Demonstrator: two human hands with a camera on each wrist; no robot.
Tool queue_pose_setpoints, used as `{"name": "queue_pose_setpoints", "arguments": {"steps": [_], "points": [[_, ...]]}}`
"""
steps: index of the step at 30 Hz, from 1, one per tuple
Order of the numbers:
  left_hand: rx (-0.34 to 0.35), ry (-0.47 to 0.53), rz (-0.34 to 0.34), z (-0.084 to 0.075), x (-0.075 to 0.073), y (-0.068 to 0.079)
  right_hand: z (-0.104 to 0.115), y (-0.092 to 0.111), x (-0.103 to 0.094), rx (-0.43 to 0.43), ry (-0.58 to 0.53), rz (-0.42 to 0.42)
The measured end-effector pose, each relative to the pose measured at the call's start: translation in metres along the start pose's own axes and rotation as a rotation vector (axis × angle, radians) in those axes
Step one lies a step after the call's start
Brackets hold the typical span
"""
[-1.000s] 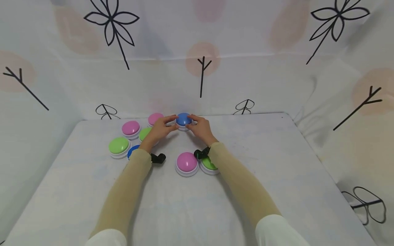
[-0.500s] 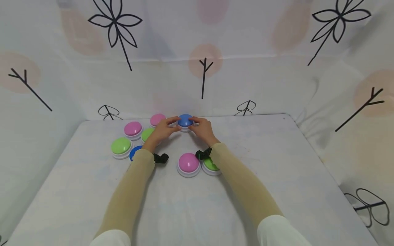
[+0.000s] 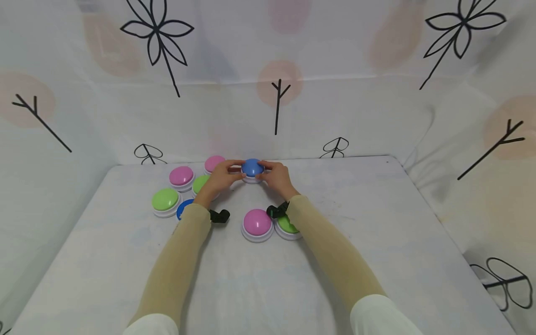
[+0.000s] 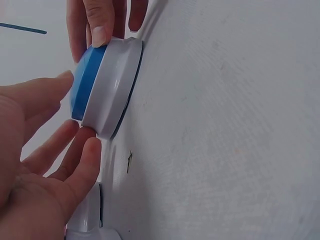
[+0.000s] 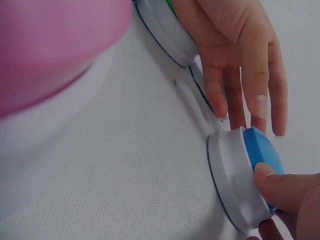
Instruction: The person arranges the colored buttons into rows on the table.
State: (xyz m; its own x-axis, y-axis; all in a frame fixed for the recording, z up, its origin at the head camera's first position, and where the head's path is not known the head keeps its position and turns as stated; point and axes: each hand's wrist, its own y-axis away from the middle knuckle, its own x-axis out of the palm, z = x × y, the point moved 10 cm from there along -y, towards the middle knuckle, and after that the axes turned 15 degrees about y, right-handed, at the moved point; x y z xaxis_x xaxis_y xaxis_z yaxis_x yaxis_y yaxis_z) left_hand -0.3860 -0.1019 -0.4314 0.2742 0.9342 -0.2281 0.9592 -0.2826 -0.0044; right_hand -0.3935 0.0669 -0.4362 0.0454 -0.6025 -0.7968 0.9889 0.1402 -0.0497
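A blue push button (image 3: 252, 168) with a white round base stands at the table's back edge, between both hands. My right hand (image 3: 276, 177) pinches it at the right side; in the right wrist view the thumb rests on the blue dome (image 5: 265, 150). My left hand (image 3: 222, 179) is at the button's left side. Its fingers (image 4: 87, 150) are nearly straight at the base in the left wrist view, and its thumb stands a little off the dome in the right wrist view. The fingers behind the button are partly hidden.
To the left stand pink (image 3: 181, 175), green (image 3: 165, 200) and partly covered blue (image 3: 184, 207) buttons, with another pink one (image 3: 213, 163) and green one (image 3: 200, 184) behind my left arm. A pink button (image 3: 257, 222) and a green one (image 3: 287, 227) lie between my forearms.
The blue button has shifted slightly toward me, away from the back edge. My hands stay at its two sides, and the other buttons keep their places; the head view has tilted a little.
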Motion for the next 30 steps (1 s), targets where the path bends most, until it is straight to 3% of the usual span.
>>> {"name": "queue_pose_setpoints", "arguments": {"steps": [6,13,19,30], "points": [[-0.036,-0.065,-0.019,0.0046,-0.0004,-0.001,-0.0006,0.0011,-0.0007,-0.001,0.005,0.002],[-0.012,-0.108,-0.036,0.0032,0.0007,-0.0029,-0.001,0.0035,-0.0016,0.005,-0.029,0.011],[0.003,-0.087,-0.068,0.0001,0.0006,-0.0021,0.0012,0.0038,-0.0013,-0.013,-0.031,0.022],[0.023,-0.058,-0.063,-0.003,-0.0017,-0.0005,0.0061,0.0038,-0.0017,-0.031,-0.044,0.033]]}}
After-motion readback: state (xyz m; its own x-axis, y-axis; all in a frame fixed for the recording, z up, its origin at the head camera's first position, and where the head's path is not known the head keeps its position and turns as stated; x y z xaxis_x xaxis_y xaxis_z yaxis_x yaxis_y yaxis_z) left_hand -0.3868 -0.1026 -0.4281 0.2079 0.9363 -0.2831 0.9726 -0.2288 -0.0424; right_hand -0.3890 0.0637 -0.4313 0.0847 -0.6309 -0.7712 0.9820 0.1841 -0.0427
